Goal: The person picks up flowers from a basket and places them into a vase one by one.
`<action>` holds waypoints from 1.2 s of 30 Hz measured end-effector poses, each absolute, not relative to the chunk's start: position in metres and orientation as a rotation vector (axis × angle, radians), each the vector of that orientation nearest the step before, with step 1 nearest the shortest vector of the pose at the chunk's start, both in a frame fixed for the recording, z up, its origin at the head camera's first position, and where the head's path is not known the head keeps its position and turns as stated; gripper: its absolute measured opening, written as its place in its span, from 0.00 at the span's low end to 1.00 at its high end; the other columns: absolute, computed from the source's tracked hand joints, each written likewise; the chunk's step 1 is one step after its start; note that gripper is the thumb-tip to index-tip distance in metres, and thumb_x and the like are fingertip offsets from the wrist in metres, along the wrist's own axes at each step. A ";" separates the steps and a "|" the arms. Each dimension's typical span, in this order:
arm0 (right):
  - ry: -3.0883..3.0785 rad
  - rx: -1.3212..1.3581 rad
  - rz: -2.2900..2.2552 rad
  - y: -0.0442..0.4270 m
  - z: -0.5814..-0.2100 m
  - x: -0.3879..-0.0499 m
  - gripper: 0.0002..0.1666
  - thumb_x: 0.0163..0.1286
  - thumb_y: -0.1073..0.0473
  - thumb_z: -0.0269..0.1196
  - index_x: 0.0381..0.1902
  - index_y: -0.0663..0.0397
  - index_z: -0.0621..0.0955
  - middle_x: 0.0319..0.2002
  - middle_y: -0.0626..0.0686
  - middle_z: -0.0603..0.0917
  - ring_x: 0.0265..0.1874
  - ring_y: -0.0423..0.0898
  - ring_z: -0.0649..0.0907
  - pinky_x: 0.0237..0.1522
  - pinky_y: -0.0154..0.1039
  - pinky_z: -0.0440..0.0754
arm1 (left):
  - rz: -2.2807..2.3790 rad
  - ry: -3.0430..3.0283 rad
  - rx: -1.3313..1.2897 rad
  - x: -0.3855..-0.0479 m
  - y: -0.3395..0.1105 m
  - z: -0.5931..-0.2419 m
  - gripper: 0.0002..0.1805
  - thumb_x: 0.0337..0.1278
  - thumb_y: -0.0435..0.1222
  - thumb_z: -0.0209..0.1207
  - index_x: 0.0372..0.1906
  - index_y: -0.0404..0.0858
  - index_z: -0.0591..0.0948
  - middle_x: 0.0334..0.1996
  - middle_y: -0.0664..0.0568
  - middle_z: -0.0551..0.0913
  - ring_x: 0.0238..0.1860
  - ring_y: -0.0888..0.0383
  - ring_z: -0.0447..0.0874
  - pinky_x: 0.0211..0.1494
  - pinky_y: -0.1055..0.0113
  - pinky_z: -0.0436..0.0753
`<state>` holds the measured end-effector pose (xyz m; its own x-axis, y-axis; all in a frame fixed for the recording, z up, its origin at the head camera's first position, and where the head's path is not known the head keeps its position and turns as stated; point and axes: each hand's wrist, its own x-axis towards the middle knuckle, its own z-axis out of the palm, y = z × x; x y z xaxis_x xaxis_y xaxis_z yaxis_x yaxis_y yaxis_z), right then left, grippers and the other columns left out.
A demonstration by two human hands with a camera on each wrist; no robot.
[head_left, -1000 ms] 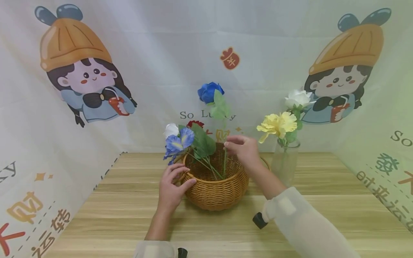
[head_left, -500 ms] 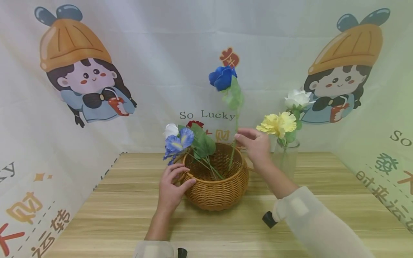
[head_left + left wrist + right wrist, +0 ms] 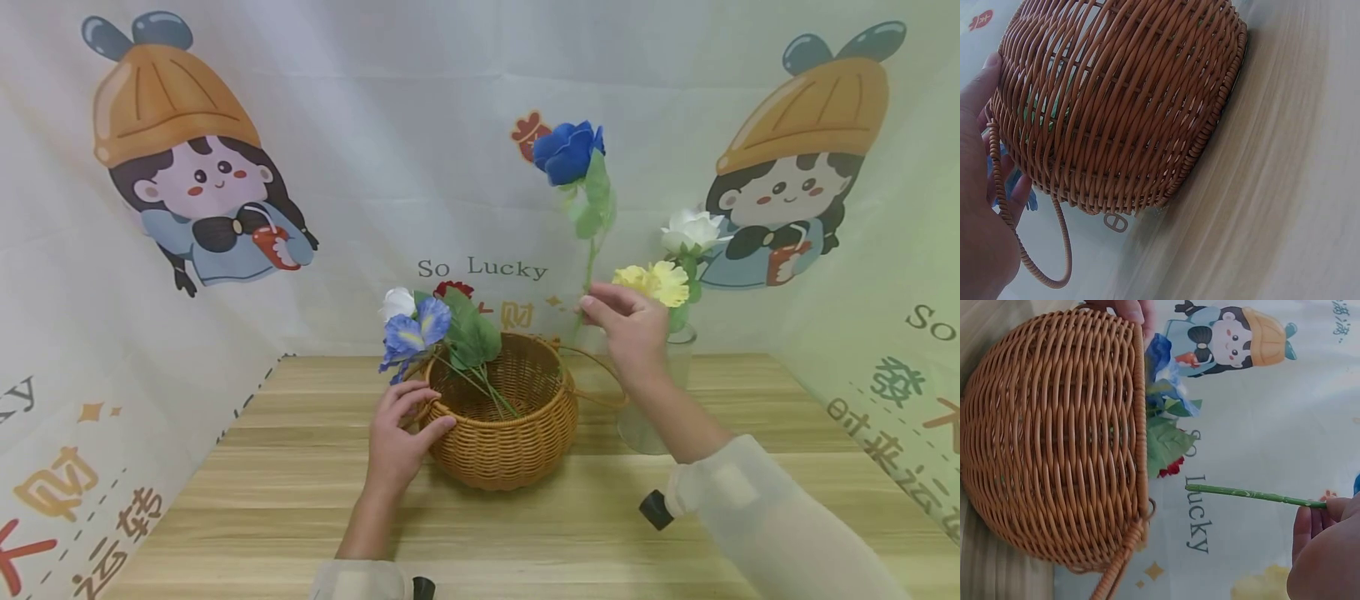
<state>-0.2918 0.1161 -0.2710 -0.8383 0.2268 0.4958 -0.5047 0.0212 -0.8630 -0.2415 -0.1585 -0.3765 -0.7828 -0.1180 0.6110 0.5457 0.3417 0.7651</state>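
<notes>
A blue rose (image 3: 568,153) is held upright by its green stem, pinched in my right hand (image 3: 633,333), above and right of the wicker basket (image 3: 502,450). In the right wrist view the stem's lower end (image 3: 1235,491) is outside the basket, beyond its rim. My left hand (image 3: 401,433) holds the basket's left rim near the handle, thumb on the outside. Leaning left in the basket are a blue-violet iris (image 3: 416,329), a white flower (image 3: 397,303), a red flower (image 3: 454,289) and green leaves (image 3: 474,332).
Right of the basket stands a clear glass vase (image 3: 677,367), partly behind my right hand, with a yellow flower (image 3: 663,283) and a white flower (image 3: 692,231). The basket's right handle (image 3: 611,371) sticks out towards the vase. A printed cloth (image 3: 360,167) hangs behind the wooden table (image 3: 300,467).
My right hand has moved right and slightly up with the blue rose, and its stem has come out of the basket. My left hand and the basket have stayed in place.
</notes>
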 end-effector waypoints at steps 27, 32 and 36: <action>-1.591 0.145 1.759 0.174 -0.259 -0.287 0.09 0.61 0.70 0.68 0.41 0.66 0.84 0.30 0.46 0.85 0.28 0.39 0.83 0.33 0.27 0.82 | -1.479 -2.012 -0.375 -0.242 -0.159 -0.377 0.18 0.41 0.30 0.75 0.40 0.27 0.84 0.51 0.38 0.78 0.54 0.51 0.74 0.52 0.53 0.81; -1.565 0.117 1.722 0.185 -0.257 -0.287 0.09 0.61 0.71 0.68 0.40 0.65 0.85 0.30 0.46 0.85 0.28 0.39 0.84 0.33 0.26 0.82 | -1.479 -2.013 -0.378 -0.242 -0.159 -0.377 0.18 0.42 0.30 0.75 0.40 0.27 0.84 0.51 0.36 0.78 0.54 0.51 0.74 0.52 0.52 0.81; -1.566 0.096 1.704 0.193 -0.255 -0.286 0.10 0.61 0.71 0.67 0.42 0.67 0.85 0.31 0.45 0.86 0.27 0.39 0.84 0.34 0.26 0.81 | -1.481 -2.013 -0.382 -0.242 -0.159 -0.377 0.18 0.42 0.30 0.75 0.40 0.27 0.84 0.51 0.36 0.78 0.54 0.50 0.74 0.52 0.52 0.81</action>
<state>-0.2857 0.1925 -0.2546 -0.6753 0.4938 0.5478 -0.5876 0.0888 -0.8043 -0.2423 -0.1589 -0.3774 -0.7758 -0.1189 0.6196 0.5561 0.3350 0.7606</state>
